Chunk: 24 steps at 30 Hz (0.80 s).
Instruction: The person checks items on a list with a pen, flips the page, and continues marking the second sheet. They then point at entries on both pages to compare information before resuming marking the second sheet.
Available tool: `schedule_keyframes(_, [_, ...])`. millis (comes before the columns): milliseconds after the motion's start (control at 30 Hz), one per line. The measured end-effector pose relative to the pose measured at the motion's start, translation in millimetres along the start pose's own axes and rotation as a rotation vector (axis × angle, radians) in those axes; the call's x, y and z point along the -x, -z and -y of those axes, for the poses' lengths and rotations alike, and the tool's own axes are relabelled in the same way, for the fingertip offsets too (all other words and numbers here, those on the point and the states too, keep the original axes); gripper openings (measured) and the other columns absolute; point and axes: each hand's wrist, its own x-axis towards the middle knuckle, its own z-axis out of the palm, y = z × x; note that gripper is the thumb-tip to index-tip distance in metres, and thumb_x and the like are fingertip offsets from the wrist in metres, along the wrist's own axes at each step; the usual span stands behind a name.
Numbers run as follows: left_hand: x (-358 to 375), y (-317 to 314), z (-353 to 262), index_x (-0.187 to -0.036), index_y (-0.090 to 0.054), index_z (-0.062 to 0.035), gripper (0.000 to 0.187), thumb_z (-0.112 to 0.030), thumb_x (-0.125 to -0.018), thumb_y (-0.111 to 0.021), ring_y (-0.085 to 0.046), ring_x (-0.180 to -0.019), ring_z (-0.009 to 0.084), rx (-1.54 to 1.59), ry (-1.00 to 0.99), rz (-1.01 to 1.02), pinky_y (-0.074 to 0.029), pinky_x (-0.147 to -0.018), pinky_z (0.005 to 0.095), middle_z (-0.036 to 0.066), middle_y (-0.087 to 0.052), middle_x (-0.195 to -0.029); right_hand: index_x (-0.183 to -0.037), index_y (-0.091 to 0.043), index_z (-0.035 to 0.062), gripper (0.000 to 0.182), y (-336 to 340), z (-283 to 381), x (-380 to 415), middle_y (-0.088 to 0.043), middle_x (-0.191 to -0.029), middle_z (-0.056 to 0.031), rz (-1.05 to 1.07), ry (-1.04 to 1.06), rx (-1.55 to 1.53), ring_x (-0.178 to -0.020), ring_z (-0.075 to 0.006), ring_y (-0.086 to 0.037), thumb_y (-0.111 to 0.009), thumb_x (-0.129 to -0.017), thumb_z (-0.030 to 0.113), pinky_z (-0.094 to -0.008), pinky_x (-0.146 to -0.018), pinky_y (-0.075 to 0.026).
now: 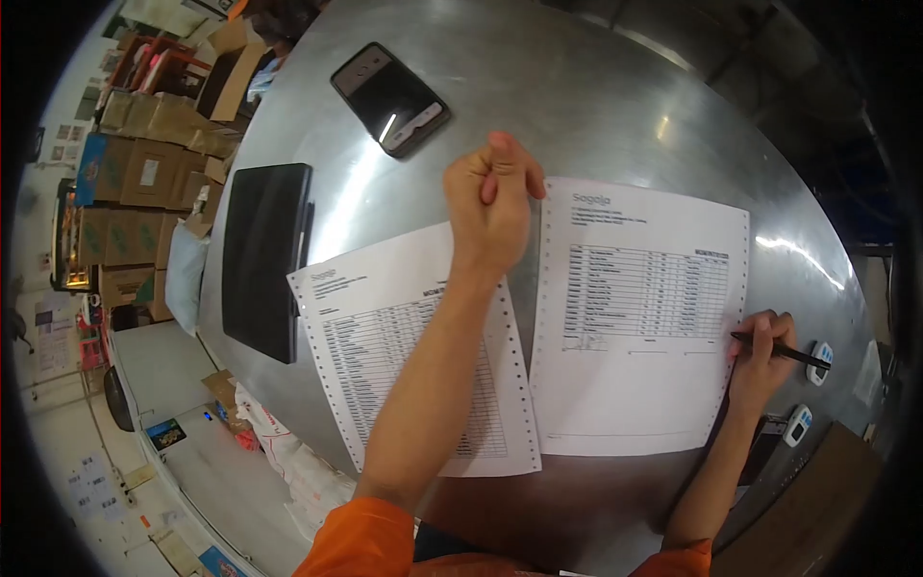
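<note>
- Left hand (pixel 492 207): closed in a loose fist, thumb uppermost, its outer knuckle at the top left corner of the right sheet (pixel 596 394); whether they touch cannot be told.
- Right hand (pixel 760 361): gripping a dark pen (pixel 796 355) between thumb and fingers, at the right edge of the right sheet; the pen's tip points toward the printed table, contact unclear.
- Right sheet: between the two hands, with perforated side strips, a ruled table and signature spaces below it. Its header begins "Sago"; the last letters are unclear.
- Left sheet (pixel 336 356): below the left hand, partly covered by the forearm; similar header and a longer table, its small print illegible.
- Phone (pixel 391 99): beyond the left hand, to its left.
- Tablet (pixel 264 260): dark, well to the left of the left hand.
- White devices (pixel 797 425): two, just right of the right hand.
- Surface: a shiny metal table (pixel 577 96) beneath both hands.
- Room: stacked cartons (pixel 144 188) far to the left of the left hand; orange sleeves (pixel 361 539) on both arms.
</note>
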Motion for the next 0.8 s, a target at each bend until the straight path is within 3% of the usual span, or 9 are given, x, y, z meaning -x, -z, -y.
schedule_keyframes(500, [-0.1, 0.7, -2.5, -0.055, -0.052, -0.0026, 0.068, -0.051, -0.099, -0.033, -0.039, -0.051, 0.0057, 0.056, 0.018, 0.014, -0.03, -0.05, 0.0216, -0.001, -0.046, -0.053, -0.073, -0.037, 0.0074, 0.03, 1.9, -6.9, 0.6, -0.051, -0.067, -0.0068, -0.003, 0.018, -0.021, -0.047, -0.008, -0.041, -0.056, -0.094, 0.016, -0.0194, -0.04, -0.033])
schedule_keyframes(567, [-0.6, -0.2, -1.0, -0.052, -0.031, -0.0073, 0.059, -0.04, -0.099, -0.043, -0.042, -0.048, 0.0074, 0.139, -0.002, -0.018, -0.035, -0.046, 0.024, 0.003, -0.048, -0.049, -0.073, -0.037, 0.0074, 0.03, 1.5, -6.3, 0.8, -0.051, -0.067, -0.0065, -0.005, 0.012, -0.023, -0.047, -0.0079, -0.04, -0.056, -0.094, 0.015, -0.0194, -0.04, -0.033])
schedule_keyframes(800, [0.0, 2.3, -5.1, -0.053, -0.033, -0.006, 0.059, -0.042, -0.099, -0.043, -0.041, -0.049, 0.0078, 0.12, 0.039, -0.005, -0.036, -0.047, 0.025, 0.002, -0.047, -0.049, -0.074, -0.036, 0.0075, 0.028, 3.6, -8.6, 1.8, -0.05, -0.067, -0.0062, -0.027, -0.006, -0.002, -0.051, -0.0076, -0.042, -0.054, -0.094, 0.013, -0.0199, -0.039, -0.034])
